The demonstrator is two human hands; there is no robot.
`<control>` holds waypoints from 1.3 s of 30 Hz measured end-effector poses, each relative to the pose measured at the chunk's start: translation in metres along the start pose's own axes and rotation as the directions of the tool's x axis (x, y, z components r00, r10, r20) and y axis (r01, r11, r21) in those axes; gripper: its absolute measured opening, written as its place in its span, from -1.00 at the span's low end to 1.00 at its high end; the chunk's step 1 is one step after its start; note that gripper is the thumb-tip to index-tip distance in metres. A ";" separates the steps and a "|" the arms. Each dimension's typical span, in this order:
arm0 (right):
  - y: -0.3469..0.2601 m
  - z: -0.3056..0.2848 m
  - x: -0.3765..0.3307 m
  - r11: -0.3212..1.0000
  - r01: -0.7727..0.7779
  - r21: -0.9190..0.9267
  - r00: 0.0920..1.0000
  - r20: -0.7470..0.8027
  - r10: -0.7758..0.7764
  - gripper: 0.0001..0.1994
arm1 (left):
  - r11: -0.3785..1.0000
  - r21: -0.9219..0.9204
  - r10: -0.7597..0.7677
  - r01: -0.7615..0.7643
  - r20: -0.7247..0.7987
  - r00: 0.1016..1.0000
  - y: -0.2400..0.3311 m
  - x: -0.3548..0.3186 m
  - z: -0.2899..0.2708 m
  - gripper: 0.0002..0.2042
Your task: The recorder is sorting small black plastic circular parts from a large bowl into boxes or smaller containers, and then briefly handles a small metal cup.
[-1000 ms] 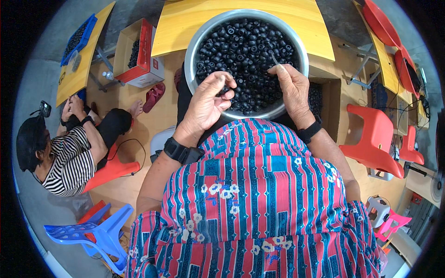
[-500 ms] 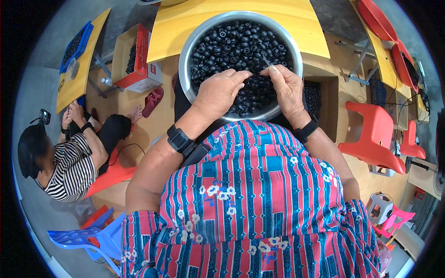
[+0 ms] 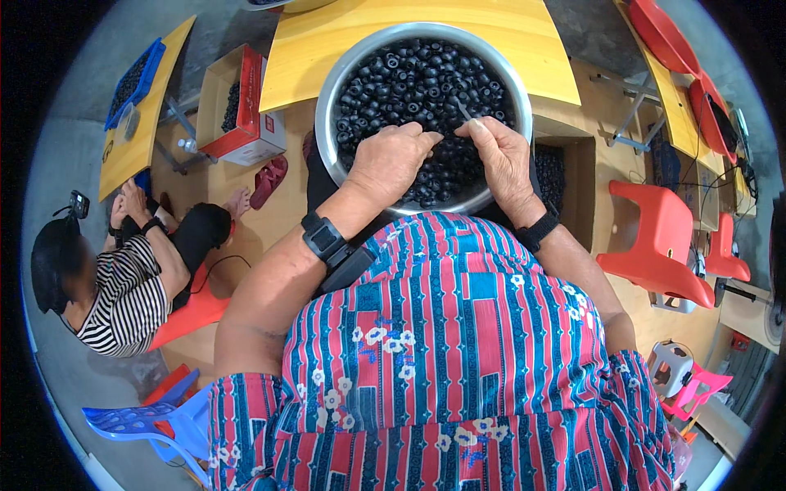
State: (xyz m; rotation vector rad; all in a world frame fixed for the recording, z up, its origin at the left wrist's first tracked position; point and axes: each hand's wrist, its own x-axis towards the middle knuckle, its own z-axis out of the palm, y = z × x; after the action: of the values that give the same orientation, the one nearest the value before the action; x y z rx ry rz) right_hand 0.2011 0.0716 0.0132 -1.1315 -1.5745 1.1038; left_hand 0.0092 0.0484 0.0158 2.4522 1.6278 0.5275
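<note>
Turned over since a second ago, the left hand (image 3: 391,158) now shows its back instead of its palm, and its fingertips sit closer to the right hand (image 3: 503,158), over the middle of the metal basin (image 3: 322,123); against half a second ago, hardly anything differs. Its fingers are bent and drawn together, but whether they grip a small piece I cannot tell, since the knuckles hide the tips. The right hand, above the right part of the basin, pinches a thin grey tool (image 3: 463,107) between thumb and forefinger, its free end pointing away from the wearer. Beneath both hands, the black pieces (image 3: 409,90) (round, many with an open hole on top) cover the basin's bottom in a thick layer.

As for progress, I judge that plenty remains: the basin is well stocked, and its pieces look so alike that handled and unhandled ones cannot be told apart. One piece at most appears to be receiving attention.

Beyond the basin's far rim lies the yellow table (image 3: 295,53). Just right of the basin, a cardboard box (image 3: 583,192) holds more dark pieces, and left of it a red-and-white box (image 3: 270,141) contains others; which stage either batch represents, I cannot say. Well left of the basin, a co-worker (image 3: 123,286) sits near a blue tray (image 3: 150,78) of dark contents.
</note>
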 end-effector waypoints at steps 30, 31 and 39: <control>-0.011 0.017 -0.009 0.997 0.054 0.061 0.927 0.368 -0.073 -0.75 | -0.681 -0.626 0.011 0.379 0.508 0.861 0.001 -0.041 0.013 -0.74; -0.006 0.017 -0.010 0.995 0.060 0.077 0.935 0.345 -0.083 -0.76 | -0.687 -0.619 0.025 0.381 0.504 0.864 0.001 -0.041 0.013 -0.74; -0.011 0.017 -0.009 0.995 0.102 0.015 0.941 0.322 -0.101 -0.76 | -0.682 -0.630 0.059 0.372 0.459 0.886 0.002 -0.041 0.013 -0.75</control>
State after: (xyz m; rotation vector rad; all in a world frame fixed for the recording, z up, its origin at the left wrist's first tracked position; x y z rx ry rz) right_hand 0.1849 0.0577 0.0184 -0.8897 -1.8633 1.2652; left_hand 0.0012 0.0111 -0.0042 0.3206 0.4367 0.9186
